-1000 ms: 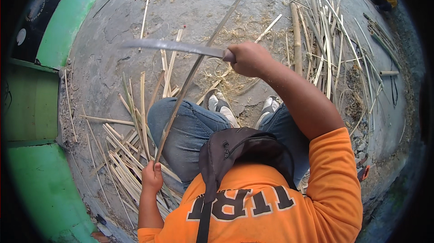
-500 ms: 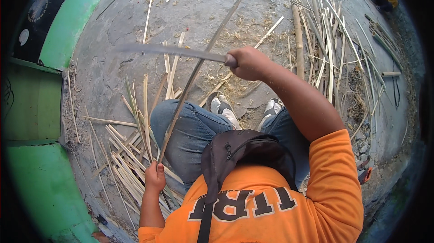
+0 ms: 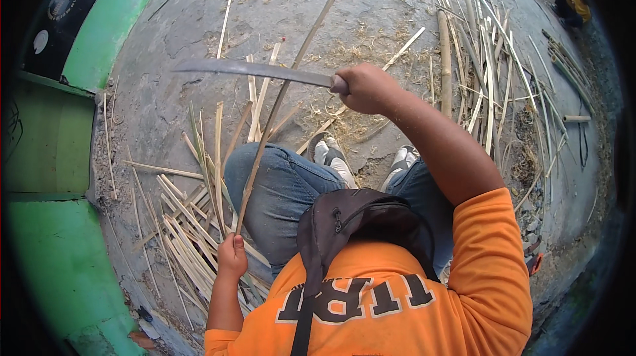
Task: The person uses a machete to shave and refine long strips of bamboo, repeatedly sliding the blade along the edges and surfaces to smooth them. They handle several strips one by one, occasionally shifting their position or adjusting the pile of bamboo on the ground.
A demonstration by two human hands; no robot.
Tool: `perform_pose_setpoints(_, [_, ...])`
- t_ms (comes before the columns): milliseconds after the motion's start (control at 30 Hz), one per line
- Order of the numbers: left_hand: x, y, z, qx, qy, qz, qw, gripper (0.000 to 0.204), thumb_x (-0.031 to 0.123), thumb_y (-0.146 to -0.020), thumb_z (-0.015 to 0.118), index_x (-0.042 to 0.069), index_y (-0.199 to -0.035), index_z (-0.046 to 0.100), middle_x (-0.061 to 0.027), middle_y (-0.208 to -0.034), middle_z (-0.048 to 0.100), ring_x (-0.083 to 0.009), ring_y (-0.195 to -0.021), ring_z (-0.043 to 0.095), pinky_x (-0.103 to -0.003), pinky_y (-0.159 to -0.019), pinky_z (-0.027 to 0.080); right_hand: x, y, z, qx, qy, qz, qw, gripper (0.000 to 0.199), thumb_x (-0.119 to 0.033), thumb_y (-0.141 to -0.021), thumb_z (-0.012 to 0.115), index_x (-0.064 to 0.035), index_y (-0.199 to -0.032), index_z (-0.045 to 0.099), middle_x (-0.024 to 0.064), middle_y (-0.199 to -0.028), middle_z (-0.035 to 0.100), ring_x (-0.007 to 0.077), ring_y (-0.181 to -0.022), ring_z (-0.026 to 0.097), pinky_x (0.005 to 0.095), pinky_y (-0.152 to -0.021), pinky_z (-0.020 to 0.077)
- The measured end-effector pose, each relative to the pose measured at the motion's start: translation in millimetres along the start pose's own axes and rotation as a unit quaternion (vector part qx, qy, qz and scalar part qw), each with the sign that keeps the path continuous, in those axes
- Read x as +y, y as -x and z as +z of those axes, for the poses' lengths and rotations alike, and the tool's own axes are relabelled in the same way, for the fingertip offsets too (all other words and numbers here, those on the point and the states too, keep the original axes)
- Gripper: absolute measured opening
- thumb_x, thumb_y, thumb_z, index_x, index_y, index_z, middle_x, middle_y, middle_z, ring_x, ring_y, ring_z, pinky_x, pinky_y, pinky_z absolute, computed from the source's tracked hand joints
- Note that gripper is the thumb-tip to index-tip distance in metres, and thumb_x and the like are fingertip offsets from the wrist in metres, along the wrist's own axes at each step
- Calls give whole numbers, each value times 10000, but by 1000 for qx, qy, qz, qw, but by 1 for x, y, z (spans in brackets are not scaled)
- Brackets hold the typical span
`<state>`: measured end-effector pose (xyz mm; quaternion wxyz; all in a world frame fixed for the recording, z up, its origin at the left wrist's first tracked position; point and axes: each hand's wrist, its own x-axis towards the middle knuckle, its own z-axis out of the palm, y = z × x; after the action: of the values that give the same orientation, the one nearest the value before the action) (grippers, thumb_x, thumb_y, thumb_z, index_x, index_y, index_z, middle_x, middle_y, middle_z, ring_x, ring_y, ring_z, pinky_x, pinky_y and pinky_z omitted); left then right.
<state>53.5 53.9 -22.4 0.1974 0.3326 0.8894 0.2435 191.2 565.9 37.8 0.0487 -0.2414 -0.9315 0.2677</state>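
Observation:
A long bamboo strip (image 3: 270,120) slants up and away from my left hand (image 3: 232,256), which is closed round its near end beside my bent knee. My right hand (image 3: 370,89) grips the handle of a machete (image 3: 258,69). Its long grey blade points left and crosses the strip well above the near end; whether the edge touches the strip I cannot tell. Below and left of my left hand lies a heap of split bamboo strips (image 3: 189,237), with several longer pieces leaning up past my knee.
Thin shavings (image 3: 371,58) litter the concrete around my shoes (image 3: 333,157). On the right lie a bamboo pole (image 3: 444,64) and a bundle of strips (image 3: 489,71). A green wall (image 3: 59,256) runs along the left. Another person (image 3: 571,1) is at the far right.
The machete blade, blurred before, now shows sharply at nearly the same place. My left hand and the strip's near end have shifted slightly right in view, as has the surrounding scene.

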Motion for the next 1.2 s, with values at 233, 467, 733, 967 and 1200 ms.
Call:
perform_pose_setpoints(233, [7, -7, -2, 13, -20, 26, 999, 708, 631, -1072, 398, -18, -816, 515, -258, -658, 536, -536, -691, 582, -525, -606, 440, -7, 8, -7, -14, 56, -33, 998, 137, -199, -836, 672, -169, -949, 744, 138, -888, 742, 379, -876, 720, 492, -753, 566])
perform_pose_setpoints(467, [12, -6, -5, 14, -35, 28, 999, 699, 631, -1071, 401, -12, -830, 531, -273, -706, 577, -548, -728, 593, -543, -630, 453, 6, 2, -8, 4, 74, -19, 997, 120, -212, -842, 683, -171, -937, 742, 135, -884, 743, 383, -873, 714, 498, -752, 560])
perform_pose_setpoints(733, [16, -8, -6, 6, -65, 23, 998, 717, 638, -1070, 388, -26, -847, 543, -304, -754, 598, -573, -773, 587, -560, -644, 454, 0, 21, -14, 23, 49, -58, 997, 113, -196, -823, 677, -165, -918, 729, 130, -852, 736, 379, -843, 721, 505, -741, 565])
perform_pose_setpoints(967, [23, -4, -8, 25, -78, 36, 996, 680, 602, -1079, 401, -30, -880, 555, -304, -753, 600, -571, -770, 591, -579, -645, 453, -8, 16, -4, -6, 82, -49, 995, 120, -217, -854, 658, -168, -928, 739, 134, -860, 741, 378, -855, 728, 504, -761, 573])
perform_pose_setpoints(1200, [18, 0, -8, 24, -92, 19, 995, 653, 587, -1077, 428, -21, -881, 560, -299, -750, 601, -564, -772, 598, -579, -646, 460, 6, 9, 4, 37, 44, -11, 998, 129, -220, -869, 658, -147, -948, 730, 154, -898, 744, 392, -873, 723, 509, -776, 573])
